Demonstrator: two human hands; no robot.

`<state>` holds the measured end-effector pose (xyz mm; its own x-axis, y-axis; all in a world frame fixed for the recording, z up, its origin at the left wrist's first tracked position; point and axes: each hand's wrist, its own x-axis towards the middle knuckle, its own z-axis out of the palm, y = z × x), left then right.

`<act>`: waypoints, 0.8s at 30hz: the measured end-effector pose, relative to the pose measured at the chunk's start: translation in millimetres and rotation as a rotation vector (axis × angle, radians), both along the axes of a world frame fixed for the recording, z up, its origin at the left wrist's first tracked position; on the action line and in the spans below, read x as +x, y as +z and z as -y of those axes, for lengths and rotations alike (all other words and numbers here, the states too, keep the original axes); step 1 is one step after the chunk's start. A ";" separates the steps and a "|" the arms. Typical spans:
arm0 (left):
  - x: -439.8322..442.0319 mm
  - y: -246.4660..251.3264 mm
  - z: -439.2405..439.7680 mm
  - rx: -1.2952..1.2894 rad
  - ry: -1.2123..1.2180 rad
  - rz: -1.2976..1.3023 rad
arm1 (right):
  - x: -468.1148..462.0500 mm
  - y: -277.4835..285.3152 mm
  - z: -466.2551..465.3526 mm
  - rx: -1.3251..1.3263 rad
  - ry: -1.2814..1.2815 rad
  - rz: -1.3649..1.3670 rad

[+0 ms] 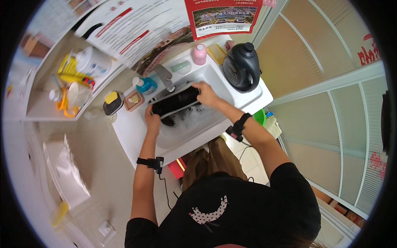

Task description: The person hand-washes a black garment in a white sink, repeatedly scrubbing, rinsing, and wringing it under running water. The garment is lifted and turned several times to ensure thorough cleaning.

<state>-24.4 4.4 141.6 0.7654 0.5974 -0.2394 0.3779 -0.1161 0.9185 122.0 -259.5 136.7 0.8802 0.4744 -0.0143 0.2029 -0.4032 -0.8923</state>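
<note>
A black cloth item with pale edging (176, 101) is stretched between my two hands over the white sink basin (217, 119). My left hand (152, 119) grips its lower left end, and my right hand (205, 94) pinches its upper right end. Below it, soapy water with white suds (189, 117) lies in the basin, with more dark material partly in the foam. The metal faucet (165, 77) stands just behind the cloth. Which kind of garment or cloth it is, I cannot tell.
Behind the basin stand a blue pump bottle (146, 86), a pink bottle (199, 54) and a yellow dish (216, 53). A large black jug (242, 68) stands at the right. On the left are a soap dish (134, 100) and a black holder with a yellow sponge (111, 97).
</note>
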 end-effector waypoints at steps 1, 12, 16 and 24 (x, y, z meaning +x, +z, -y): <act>-0.7 26.4 -1.3 -0.004 0.025 0.103 | 7.3 32.8 -0.6 -0.025 0.022 0.105; -3.7 362.1 -28.6 0.295 -0.006 0.680 | 14.1 418.5 15.4 0.164 0.062 0.585; -4.4 369.1 -36.1 0.603 -0.087 0.784 | 7.3 429.7 21.2 0.238 0.058 0.913; -7.1 99.5 -29.4 0.913 -0.350 0.268 | -9.1 168.8 18.0 -0.191 0.076 0.437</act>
<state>-31.4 33.8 241.1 0.8941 0.1978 0.4019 -0.0176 -0.8810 0.4728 112.8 -277.5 305.5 0.7861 0.5624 0.2563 0.5776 -0.5211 -0.6283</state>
